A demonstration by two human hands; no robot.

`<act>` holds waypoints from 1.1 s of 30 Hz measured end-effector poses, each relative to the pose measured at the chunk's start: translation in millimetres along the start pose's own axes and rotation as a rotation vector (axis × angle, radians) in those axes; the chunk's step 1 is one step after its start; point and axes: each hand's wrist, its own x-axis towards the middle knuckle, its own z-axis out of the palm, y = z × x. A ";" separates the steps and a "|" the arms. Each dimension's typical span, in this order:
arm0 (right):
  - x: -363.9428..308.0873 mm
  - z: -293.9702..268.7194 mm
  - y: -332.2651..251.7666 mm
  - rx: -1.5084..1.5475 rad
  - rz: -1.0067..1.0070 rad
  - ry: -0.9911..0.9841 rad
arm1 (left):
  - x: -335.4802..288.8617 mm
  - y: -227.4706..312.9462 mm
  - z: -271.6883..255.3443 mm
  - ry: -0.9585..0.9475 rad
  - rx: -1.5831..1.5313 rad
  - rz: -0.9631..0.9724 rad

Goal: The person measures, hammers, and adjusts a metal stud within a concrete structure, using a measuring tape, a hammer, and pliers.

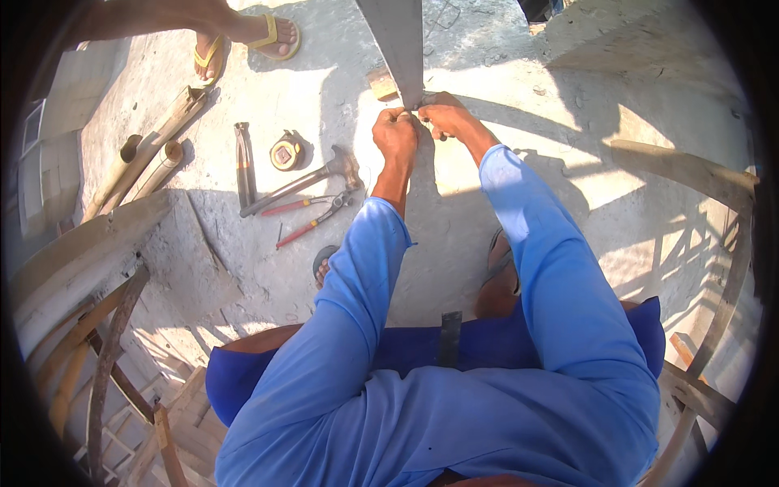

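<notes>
A long grey flat-sided bar [398,49] runs from the far edge toward me, narrow at its near end. My left hand [395,136] is closed at that near end, thumb and fingers pressed against it. My right hand [451,119] sits just right of the same end with its fingers curled in a pinch; whatever is between them is too small to make out. A wooden block [381,84] lies beside the bar. Left of my hands are a claw hammer [296,187], pincers with red handles [312,221], a tape measure [286,152] and a chisel-like metal tool [244,165].
Bamboo-like poles [154,158] lie at the left. Another person's feet in yellow flip-flops [276,39] stand at the far left. A curved wooden beam [686,174] and timber supports rise at the right; more timbers [109,357] stand lower left. The concrete floor [324,97] is partly shadowed.
</notes>
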 end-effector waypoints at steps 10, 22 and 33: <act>1.4 -3.7 5.9 0.230 0.090 -0.051 | -5.6 15.1 -7.5 -0.075 0.046 -0.109; -9.0 -8.4 -1.0 0.330 0.112 -0.075 | -11.8 19.0 -11.9 -0.175 0.251 -0.054; 15.4 -10.3 17.8 0.099 0.023 0.019 | -22.9 34.9 10.3 -0.234 1.094 0.258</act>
